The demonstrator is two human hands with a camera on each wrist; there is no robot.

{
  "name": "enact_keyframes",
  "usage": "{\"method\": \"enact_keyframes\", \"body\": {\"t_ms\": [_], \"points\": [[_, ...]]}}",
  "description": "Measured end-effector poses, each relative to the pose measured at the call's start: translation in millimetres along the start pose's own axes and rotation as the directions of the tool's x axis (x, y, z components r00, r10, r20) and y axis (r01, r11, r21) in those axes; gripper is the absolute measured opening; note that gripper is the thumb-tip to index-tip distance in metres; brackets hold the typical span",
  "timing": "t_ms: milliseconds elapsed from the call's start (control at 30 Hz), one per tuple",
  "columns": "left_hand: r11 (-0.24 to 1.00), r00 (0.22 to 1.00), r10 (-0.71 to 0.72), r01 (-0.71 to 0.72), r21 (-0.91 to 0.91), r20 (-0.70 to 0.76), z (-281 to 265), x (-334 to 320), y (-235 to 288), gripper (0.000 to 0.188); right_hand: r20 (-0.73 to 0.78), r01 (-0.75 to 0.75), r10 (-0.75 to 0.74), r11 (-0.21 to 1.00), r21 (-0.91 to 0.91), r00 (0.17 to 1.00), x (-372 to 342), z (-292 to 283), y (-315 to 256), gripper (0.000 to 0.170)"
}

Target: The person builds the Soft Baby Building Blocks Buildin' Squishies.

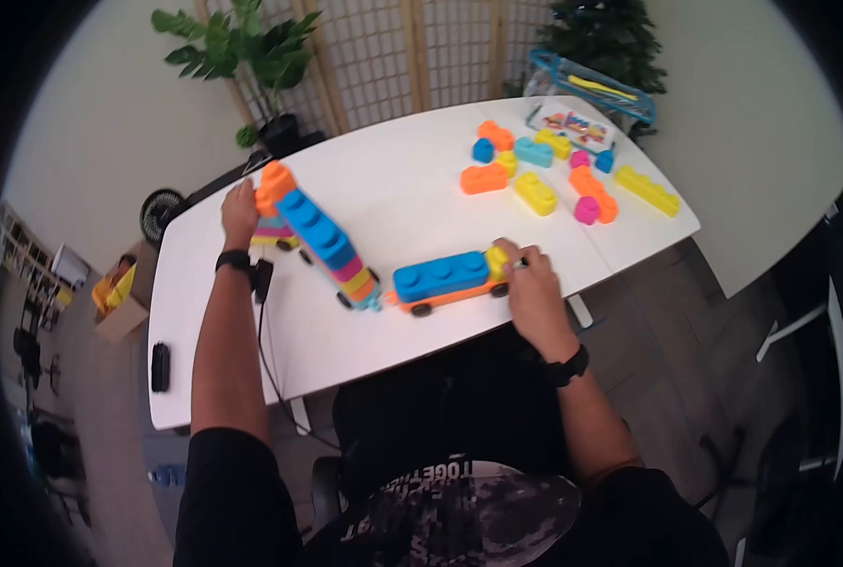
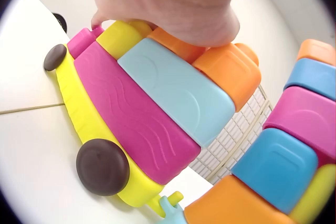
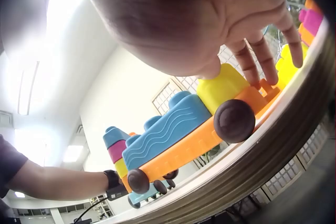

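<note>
My left hand [image 1: 240,213] is over the yellow wheeled base [image 2: 86,113], its palm against the stacked blocks. That base bears magenta [image 2: 131,113], light blue [image 2: 178,92], yellow and orange blocks; most fingers are hidden behind them. A tall stack with a long blue block [image 1: 316,230] stands on the middle car. My right hand [image 1: 535,298] pinches the yellow block [image 3: 223,87] at one end of the orange wheeled base [image 3: 184,155], beside a long blue block [image 1: 440,279]. In the head view, the orange car's left end is close to the middle car's light blue coupler [image 1: 371,301].
Loose blocks, among them a yellow one [image 1: 535,194] and an orange one [image 1: 484,179], lie at the table's far right, near a clear bag with blue trim [image 1: 592,85]. A black case [image 1: 161,367] lies at the left edge. A cable [image 1: 268,354] hangs from the left wrist.
</note>
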State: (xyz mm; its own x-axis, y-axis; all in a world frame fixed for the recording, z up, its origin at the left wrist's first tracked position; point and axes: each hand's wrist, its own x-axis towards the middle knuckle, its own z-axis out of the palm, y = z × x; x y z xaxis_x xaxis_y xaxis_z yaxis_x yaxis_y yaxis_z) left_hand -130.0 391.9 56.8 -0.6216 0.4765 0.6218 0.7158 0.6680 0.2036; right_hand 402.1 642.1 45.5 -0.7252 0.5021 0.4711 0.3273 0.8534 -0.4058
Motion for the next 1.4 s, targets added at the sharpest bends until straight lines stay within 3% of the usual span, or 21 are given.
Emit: {"method": "enact_keyframes", "body": {"t_ms": [33,133,200,267,333,400,533,667,800,1000,1100,1200,1400], "points": [[0.981,0.982,0.16,-0.148,0.124,-0.098,1,-2,-2,0.015,0.004,-0.026,0.026,0.999,0.03,1.0,0,-4,-5,0.033],[0.981,0.989,0.137,-0.127,0.147,-0.061,-3,-2,3,0.014,0.036,-0.063,0.059,0.989,0.134,0.998,1,-6,-9,0.037],[0.983,0.998,0.059,-0.062,0.175,0.018,-5,-1,6,0.017,0.072,-0.088,0.078,0.983,0.16,0.994,0,-7,-11,0.036],[0.995,0.993,-0.099,0.098,0.025,0.064,-6,1,10,0.022,0.067,-0.075,0.062,0.973,0.218,0.996,0,-6,-10,0.036],[0.984,0.994,-0.094,0.086,0.153,0.047,4,3,2,0.026,0.039,0.002,-0.011,0.97,0.243,0.999,-2,0,-2,0.038],[0.979,0.98,-0.185,0.178,0.094,0.069,-19,-3,29,0.029,0.033,-0.018,0.007,0.946,0.325,0.999,-2,1,-1,0.036],[0.896,0.903,-0.409,0.425,-0.126,0.133,-18,3,31,0.037,0.124,-0.078,0.037,0.936,0.344,0.992,1,-2,-1,0.036],[0.967,0.962,-0.254,0.25,0.047,0.101,-12,0,26,0.049,0.139,-0.117,0.066,0.907,0.404,0.988,-1,5,2,0.035],[0.947,0.943,-0.316,0.321,-0.033,0.101,3,6,12,0.04,0.16,-0.154,0.092,0.886,0.437,0.983,-4,4,-3,0.034],[0.969,0.966,-0.245,0.243,0.04,0.078,-15,-1,31,0.056,0.173,-0.183,0.112,0.862,0.472,0.978,-2,7,-8,0.034],[0.93,0.93,-0.356,0.362,-0.068,0.087,6,8,10,0.056,0.092,-0.099,0.065,0.894,0.437,0.994,-6,23,4,0.035],[0.903,0.911,-0.393,0.408,-0.137,0.124,-7,5,22,0.056,0.036,-0.042,0.031,0.924,0.38,0.999,-6,24,3,0.036],[0.917,0.923,-0.369,0.381,-0.116,0.112,-10,3,26,0.056,0.002,-0.008,0.008,0.939,0.344,1.0,-7,21,-5,0.037]]}}
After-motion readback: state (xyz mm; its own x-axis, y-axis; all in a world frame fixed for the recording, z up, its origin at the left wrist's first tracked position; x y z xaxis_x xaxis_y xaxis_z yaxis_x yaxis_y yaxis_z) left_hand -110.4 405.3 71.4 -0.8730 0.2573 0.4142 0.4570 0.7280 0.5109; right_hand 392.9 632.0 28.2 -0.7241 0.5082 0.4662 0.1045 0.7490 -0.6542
